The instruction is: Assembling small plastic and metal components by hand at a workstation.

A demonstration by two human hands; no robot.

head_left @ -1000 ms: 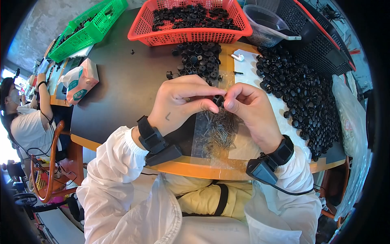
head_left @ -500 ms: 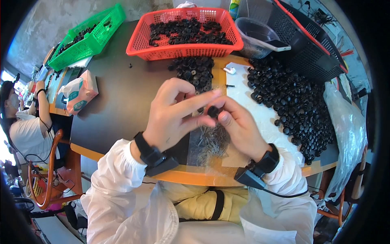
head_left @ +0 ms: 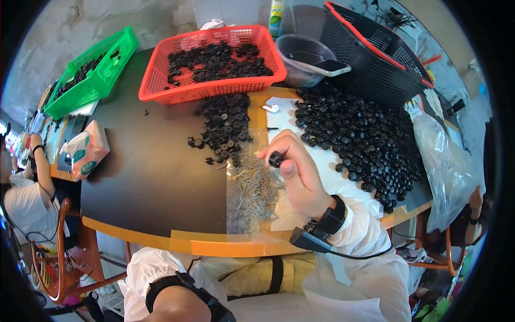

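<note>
My right hand [head_left: 298,174] is raised over the table's front, its thumb and fingers shut on a small round black part [head_left: 276,159]. Just below and left of it, a heap of thin metal pins [head_left: 255,190] lies on a clear plastic sheet. A small pile of black parts [head_left: 225,126] sits beyond the pins, and a much larger pile [head_left: 365,139] spreads to the right of the hand. Only my left forearm with a black wrist strap [head_left: 185,292] shows at the bottom edge, below the table; the hand itself is out of the picture.
At the back stand a red basket [head_left: 155,80] holding black parts, a green basket [head_left: 91,72], a black basket [head_left: 370,51] and a clear bowl [head_left: 300,72] with a phone across it. A tissue pack [head_left: 86,150] lies left. Another person [head_left: 21,193] sits at far left.
My left hand has let go of the part and dropped below the table edge. The right hand keeps the black part and has moved slightly right.
</note>
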